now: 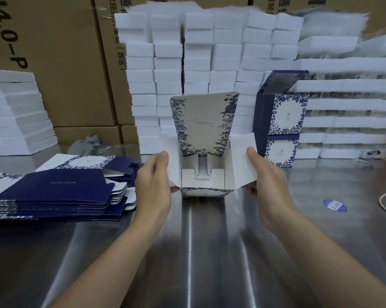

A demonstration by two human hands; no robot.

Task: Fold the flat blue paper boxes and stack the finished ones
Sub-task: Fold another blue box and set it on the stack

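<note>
Blue-and-white floral paper box (202, 174), half folded, stands open-topped on the shiny steel table (198, 252) at the centre of my feed; its printed lid flap (204, 123) rises upright at the far side, and a white side flap splays outward on each side; the left hand (153, 185) grips the left side flap (173, 161) from outside, fingers curved along it, one fingertip showing under the box's near corner; the right hand (267, 181) pinches the right side flap (243, 161), thumb on top and fingers beneath; I see a pile of flat dark-blue box blanks (54, 192) to the left of the left hand, near but apart; two finished blue floral boxes (280, 130) stand stacked one on the other, behind and to the right of the held box; a wall of white foam blocks (187, 63) and brown cardboard cartons (54, 63) fill the background; a small blue oval sticker (334, 205) lies on the table to the right.
</note>
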